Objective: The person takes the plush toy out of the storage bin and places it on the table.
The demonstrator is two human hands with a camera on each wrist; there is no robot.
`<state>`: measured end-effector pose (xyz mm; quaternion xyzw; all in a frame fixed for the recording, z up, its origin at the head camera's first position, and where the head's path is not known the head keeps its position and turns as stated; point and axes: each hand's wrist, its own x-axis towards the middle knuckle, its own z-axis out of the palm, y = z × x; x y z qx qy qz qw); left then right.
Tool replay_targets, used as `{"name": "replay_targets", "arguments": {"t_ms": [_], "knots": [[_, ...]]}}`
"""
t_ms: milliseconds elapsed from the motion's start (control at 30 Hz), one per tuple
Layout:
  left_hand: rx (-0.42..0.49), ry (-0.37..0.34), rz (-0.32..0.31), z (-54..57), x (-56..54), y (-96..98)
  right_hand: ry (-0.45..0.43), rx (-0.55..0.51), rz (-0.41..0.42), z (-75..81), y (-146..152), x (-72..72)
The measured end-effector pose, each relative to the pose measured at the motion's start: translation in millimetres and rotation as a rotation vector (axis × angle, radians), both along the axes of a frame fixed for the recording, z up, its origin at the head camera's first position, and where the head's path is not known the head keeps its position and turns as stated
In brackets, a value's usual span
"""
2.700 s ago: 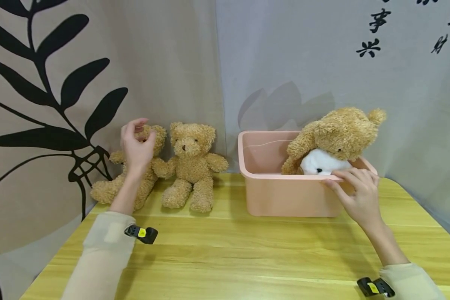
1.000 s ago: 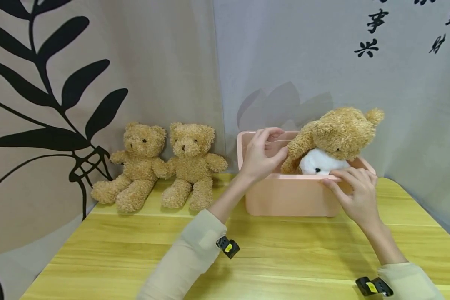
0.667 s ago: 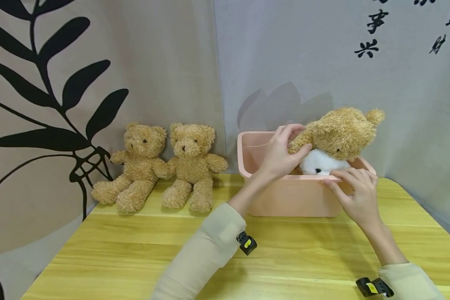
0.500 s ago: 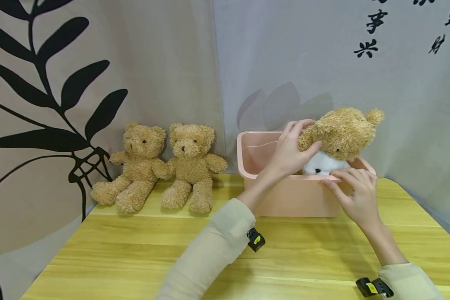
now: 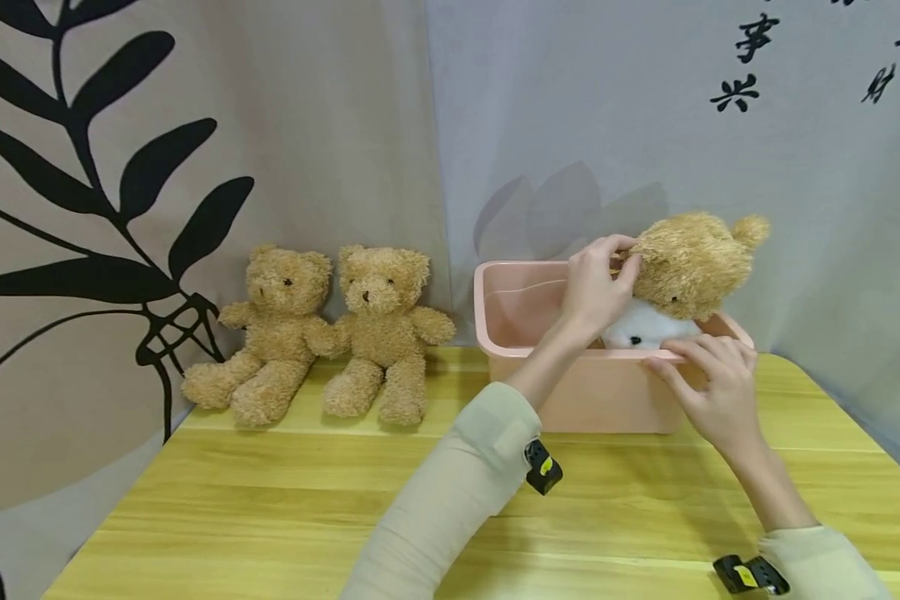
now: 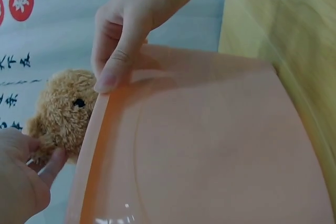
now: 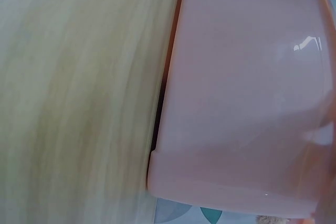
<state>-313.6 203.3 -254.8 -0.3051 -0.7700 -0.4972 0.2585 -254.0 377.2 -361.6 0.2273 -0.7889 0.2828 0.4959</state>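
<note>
My left hand [image 5: 598, 283] has its fingers and thumb at the left side of a tan teddy bear's head [image 5: 693, 262], pinching the fur near where the ear sits. That bear leans out of a pink plastic bin [image 5: 585, 392]; its arm is mostly hidden behind the hand. Beneath its head a white plush toy [image 5: 637, 327] with a black spot shows inside the bin. My right hand [image 5: 720, 392] grips the bin's front rim near the right corner, thumb outside and fingers over the edge. The right wrist view shows the bin wall [image 7: 241, 93] close up.
Two more tan teddy bears sit side by side on the wooden table [image 5: 285, 517]: one bear [image 5: 281, 333] further left, another bear [image 5: 382, 333] beside it. A printed cloth backdrop [image 5: 345, 125] stands right behind the bears and bin.
My left hand has come from the far-left bear across to the bin, past the bear's arm, and now pinches at its head. The right hand stays on the rim.
</note>
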Motion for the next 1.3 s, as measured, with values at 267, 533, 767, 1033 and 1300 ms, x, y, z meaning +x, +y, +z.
{"name": "replay_targets", "arguments": {"t_ms": [267, 533, 767, 1033, 1300], "knots": [[0.297, -0.047, 0.000, 5.6, -1.9, -14.3, 0.004, -0.007, 0.009, -1.1, 0.0, -0.8], [0.362, 0.005, -0.002, 20.9, 1.2, -35.5, 0.006, -0.017, 0.011, -3.0, 1.6, -0.9], [0.437, 0.024, -0.081, 19.2, -1.8, -64.0, 0.016, -0.019, 0.006, -3.3, 1.0, -1.9], [0.479, 0.091, -0.086, 21.4, -4.5, -93.1, 0.022, -0.018, 0.005, -3.3, 0.0, -3.1], [0.139, 0.092, 0.079, -3.3, 2.0, -97.7, 0.010, -0.017, 0.006, -3.2, -0.2, -2.8]]}}
